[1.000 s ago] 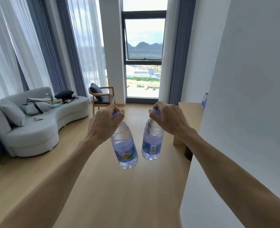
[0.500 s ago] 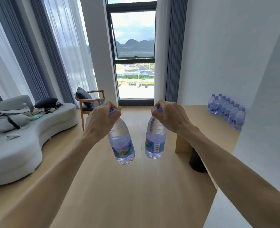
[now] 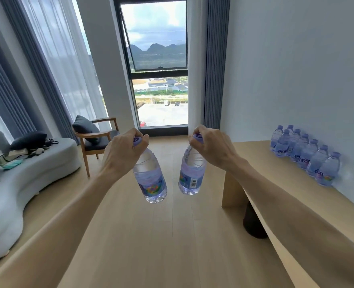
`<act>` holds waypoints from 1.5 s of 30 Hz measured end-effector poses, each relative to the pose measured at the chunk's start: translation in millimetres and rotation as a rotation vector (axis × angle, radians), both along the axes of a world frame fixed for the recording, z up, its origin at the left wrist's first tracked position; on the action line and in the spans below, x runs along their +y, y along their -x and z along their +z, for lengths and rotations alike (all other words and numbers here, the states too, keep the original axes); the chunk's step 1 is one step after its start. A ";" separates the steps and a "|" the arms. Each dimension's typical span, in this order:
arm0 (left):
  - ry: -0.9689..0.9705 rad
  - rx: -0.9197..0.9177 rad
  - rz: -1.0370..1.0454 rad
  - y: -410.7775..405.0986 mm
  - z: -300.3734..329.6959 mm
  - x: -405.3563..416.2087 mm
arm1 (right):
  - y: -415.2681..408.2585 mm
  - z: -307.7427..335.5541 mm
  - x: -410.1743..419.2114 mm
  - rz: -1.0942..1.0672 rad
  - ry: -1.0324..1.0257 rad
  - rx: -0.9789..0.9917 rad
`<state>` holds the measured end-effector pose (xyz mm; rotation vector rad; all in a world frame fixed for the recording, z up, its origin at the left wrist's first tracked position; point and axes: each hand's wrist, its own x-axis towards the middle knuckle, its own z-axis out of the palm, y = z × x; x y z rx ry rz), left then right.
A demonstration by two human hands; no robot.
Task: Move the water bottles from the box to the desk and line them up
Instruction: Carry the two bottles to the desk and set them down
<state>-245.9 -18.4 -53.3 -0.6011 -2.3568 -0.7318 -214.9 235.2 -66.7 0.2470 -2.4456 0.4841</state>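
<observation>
A row of bottles (image 3: 305, 155) already stood on the desk (image 3: 275, 183) at two o'clock, while left hand (image 3: 123, 156) and right hand (image 3: 212, 149) each gripped another bottle's cap.

1. Left bottle (image 3: 150, 179): clear, purple cap, colourful label, hanging by its neck, base swung toward 5 o'clock.
2. Right bottle (image 3: 191, 175): same kind, barcode showing, base toward 7 o'clock.
3. Row of bottles (image 3: 305, 155): upright on the desk (image 3: 280, 183), along the wall at 3 o'clock.

Wood floor (image 3: 151, 235), grey sofa (image 3: 26, 179); tall window (image 3: 159, 65), white wall (image 3: 296, 69)
</observation>
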 end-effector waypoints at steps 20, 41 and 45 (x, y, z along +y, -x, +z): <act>-0.040 -0.096 -0.494 374.3 -42.6 275.0 | 257.8 -35.7 215.4 -0.460 0.030 -0.118; 0.109 -0.329 -1.056 482.4 -86.0 625.4 | 295.8 -83.5 475.3 -0.903 0.256 -0.193; 0.162 -0.341 -1.160 484.2 -98.1 677.6 | 289.3 -92.2 511.4 -0.978 0.281 -0.209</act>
